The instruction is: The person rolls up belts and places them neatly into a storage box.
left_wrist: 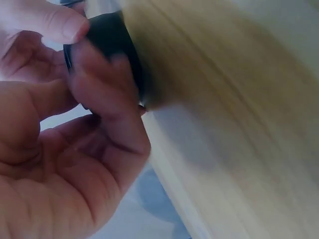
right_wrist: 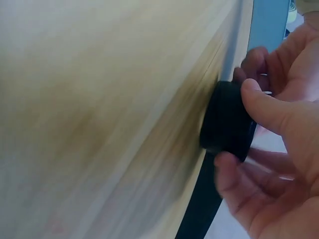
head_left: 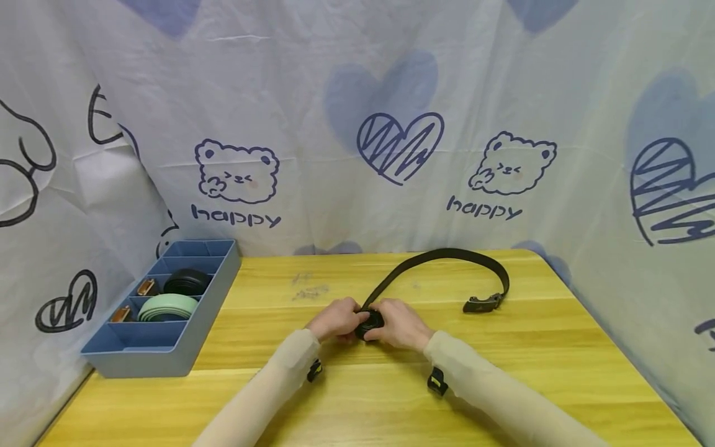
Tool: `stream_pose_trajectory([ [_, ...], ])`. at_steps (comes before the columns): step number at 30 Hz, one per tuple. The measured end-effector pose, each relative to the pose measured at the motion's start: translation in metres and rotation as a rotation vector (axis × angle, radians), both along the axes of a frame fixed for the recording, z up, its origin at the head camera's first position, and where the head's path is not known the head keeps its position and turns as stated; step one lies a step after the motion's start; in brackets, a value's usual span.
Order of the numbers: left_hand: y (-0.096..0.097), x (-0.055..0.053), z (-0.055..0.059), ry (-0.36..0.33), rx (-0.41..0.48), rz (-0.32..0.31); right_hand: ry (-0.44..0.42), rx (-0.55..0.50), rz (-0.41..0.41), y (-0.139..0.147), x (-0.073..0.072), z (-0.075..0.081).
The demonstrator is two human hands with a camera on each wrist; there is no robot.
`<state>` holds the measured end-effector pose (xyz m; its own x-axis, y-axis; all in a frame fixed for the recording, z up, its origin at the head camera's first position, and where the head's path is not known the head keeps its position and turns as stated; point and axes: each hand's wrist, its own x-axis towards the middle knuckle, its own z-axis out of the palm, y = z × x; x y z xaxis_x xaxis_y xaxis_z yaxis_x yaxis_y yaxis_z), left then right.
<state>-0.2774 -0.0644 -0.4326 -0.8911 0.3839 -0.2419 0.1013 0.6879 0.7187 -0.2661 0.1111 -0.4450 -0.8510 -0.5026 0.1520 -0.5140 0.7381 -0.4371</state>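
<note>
A black belt [head_left: 449, 253] lies on the table, partly wound into a small coil [head_left: 371, 325] that stands on edge between both hands. My left hand [head_left: 337, 318] holds the coil from the left; in the left wrist view its curled fingers are blurred against the dark roll [left_wrist: 110, 35]. From the other side my right hand [head_left: 401, 324] grips it, and the right wrist view has thumb and fingers around the coil [right_wrist: 228, 119]. The unrolled strap arcs away behind the hands to the right. At its far end sits a dark buckle [head_left: 481, 303].
At the left stands a blue-grey divided box [head_left: 209, 316]. Its compartments hold a coiled black belt [head_left: 187, 282] and a coiled light green belt [head_left: 167, 307], each with a gold-toned buckle. A printed cloth [head_left: 318, 155] hangs behind and beside the wooden table [head_left: 536, 366].
</note>
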Motion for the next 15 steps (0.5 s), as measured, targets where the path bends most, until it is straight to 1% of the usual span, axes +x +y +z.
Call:
stream_pose_trajectory([
  [2,0.0005,-0.0012,0.0009,0.053,-0.055,0.013,-0.001,-0.021,0.022,0.0017,-0.0012,0.0003],
  [3,0.0007,-0.002,0.0009,0.069,-0.067,0.022,0.0,-0.03,0.037,0.0025,-0.0014,0.0003],
  [6,0.0013,-0.003,0.0017,0.071,-0.049,0.052,0.012,-0.04,0.087,0.0033,-0.0016,-0.0002],
  [9,0.0015,-0.0032,0.0027,0.064,-0.018,0.063,0.021,-0.028,0.121,0.0015,-0.0002,-0.0001],
  [11,0.0017,-0.0031,0.0036,0.067,-0.008,0.059,0.029,-0.009,0.125,0.0,0.0012,-0.0001],
  [15,0.0037,-0.0031,0.0026,0.073,-0.012,0.048,0.046,0.016,0.103,-0.0028,0.0028,-0.002],
])
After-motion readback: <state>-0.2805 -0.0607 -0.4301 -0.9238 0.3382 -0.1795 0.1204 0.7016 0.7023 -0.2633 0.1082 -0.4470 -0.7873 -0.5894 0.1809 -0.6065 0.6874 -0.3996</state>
